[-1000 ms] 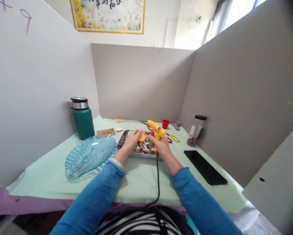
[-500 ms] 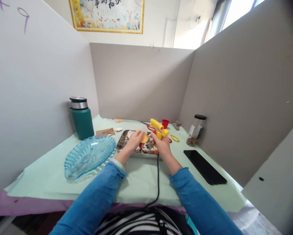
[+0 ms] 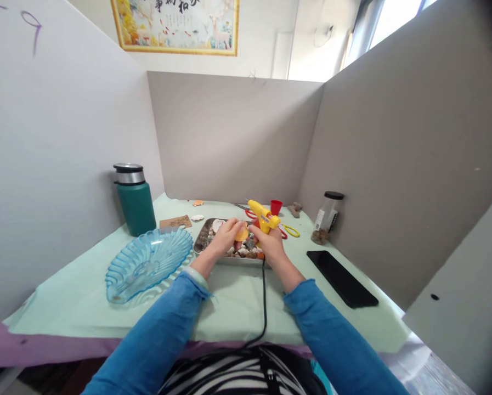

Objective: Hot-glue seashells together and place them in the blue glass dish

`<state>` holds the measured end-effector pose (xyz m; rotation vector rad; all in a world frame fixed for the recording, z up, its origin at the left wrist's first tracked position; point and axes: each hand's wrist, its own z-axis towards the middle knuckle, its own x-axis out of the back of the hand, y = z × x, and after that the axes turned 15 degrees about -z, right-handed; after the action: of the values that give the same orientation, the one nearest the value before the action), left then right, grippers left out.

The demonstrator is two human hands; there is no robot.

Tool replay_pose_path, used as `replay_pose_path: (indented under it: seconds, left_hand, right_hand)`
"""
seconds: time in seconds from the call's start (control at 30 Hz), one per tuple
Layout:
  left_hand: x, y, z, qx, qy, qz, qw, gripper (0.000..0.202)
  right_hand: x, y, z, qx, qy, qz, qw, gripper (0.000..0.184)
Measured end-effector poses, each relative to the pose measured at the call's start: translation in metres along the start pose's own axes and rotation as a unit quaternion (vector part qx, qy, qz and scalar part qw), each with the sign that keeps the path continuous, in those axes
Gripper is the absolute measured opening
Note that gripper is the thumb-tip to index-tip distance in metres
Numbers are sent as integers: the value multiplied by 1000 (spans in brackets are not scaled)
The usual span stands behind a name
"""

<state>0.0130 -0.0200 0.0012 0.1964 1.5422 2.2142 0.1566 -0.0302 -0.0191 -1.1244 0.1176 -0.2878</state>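
An orange shell [image 3: 242, 234] is pinched by the fingers of the left hand [image 3: 227, 236] over a tray [image 3: 233, 261] of small shells [image 3: 242, 252], and a glue gun [image 3: 263, 213] is gripped by the curled fingers of the right hand [image 3: 271, 243]. Both are already picked up; the nozzle [image 3: 247, 200] is not yet put to the shell.
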Motion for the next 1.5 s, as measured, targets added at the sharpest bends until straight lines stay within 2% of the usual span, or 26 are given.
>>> replay_pose_path:
  seconds: [0.43,0.73,0.93,1.07,1.17,1.27,1.33,1.43,1.5]
  left_hand:
    - [0,2,0,-15,2,40,999,30]
    - [2,2,1,-19,-5,4,1000,30]
    - [1,1,1,-8,-11,-34,999,35]
    - [0,2,1,35,25,-46,998,30]
    - [5,1,4,80,82,-56,992,24]
    - [13,0,6,113,114,-73,984,22]
    - [16,1,6,131,124,-78,980,22]
    - [18,3,3,140,131,-54,980,22]
    - [19,6,1,138,126,-23,982,26]
  right_hand:
    - [0,-10,-3,-21,10,27,999,31]
    - [0,-6,-2,-19,-8,29,999,27]
    - [0,-12,-4,-20,-6,27,999,27]
    - [1,-12,-3,-39,-5,38,999,30]
    - [5,-13,4,-68,-10,20,997,31]
    - [11,-19,20,-70,-29,-37,996,27]
    - [14,-25,33,-67,-54,-60,994,24]
    - [12,-32,53,-87,-130,-72,985,21]
    - [7,-33,65,-88,-148,-84,981,19]
